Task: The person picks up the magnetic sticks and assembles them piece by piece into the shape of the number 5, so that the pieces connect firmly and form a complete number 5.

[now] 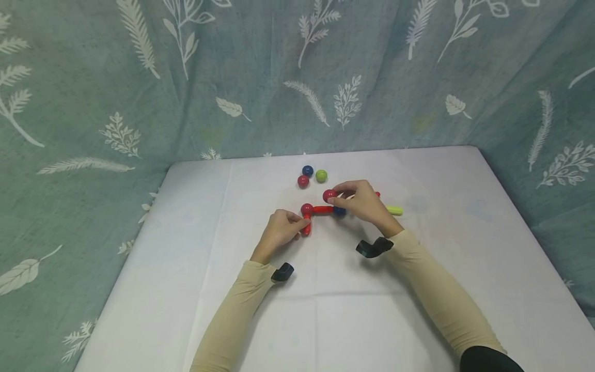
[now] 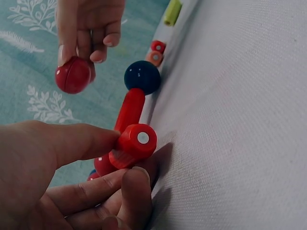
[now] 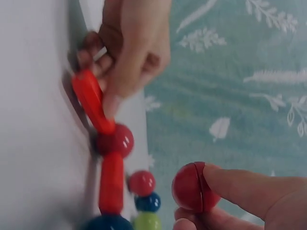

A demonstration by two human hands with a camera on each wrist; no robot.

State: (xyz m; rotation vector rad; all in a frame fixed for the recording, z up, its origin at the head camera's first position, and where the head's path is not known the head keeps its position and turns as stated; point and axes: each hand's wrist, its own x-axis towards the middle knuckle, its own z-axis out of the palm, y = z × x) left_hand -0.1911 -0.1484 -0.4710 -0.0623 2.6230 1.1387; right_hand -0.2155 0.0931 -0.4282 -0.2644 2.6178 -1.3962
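"Plenty of bench [image 1: 186,258] lies between its left edge and the left hand [image 1: 280,228]. State that hand's condition."

"Thumb and fingers pinch a short red rod [image 1: 306,231]. Its far end meets a red corner ball [image 1: 307,209]."

"Likely fault?"

"A twist or sideways pull. Either could part the rod from the corner ball. Behind, a loose red ball [image 1: 303,181], a loose blue ball [image 1: 308,171] and a green ball [image 1: 321,176] sit grouped toward the back edge; a knock could roll them off."

"Continue rightward."

"A second red rod [image 1: 323,210] leaves the corner ball. Near it, the right hand [image 1: 360,200] pinches a further red ball [image 1: 329,196] between thumb and fingers, apart from the other pieces."

"Hazard?"

"Smooth curvature: an off-centre pinch could let it slip and roll. Also, a dark blue ball [image 1: 340,212] ends the second red rod just beside that hand; a careless wrist movement could jar it loose."

"Clearance beyond?"

"Tight at first. A red piece [image 2: 158,45], an orange piece [image 2: 154,58] and a yellow-green rod [image 1: 395,211] lie near the right hand, and the sleeve [image 1: 441,294] could sweep them. From where I stand, broad bench then runs to the right edge."
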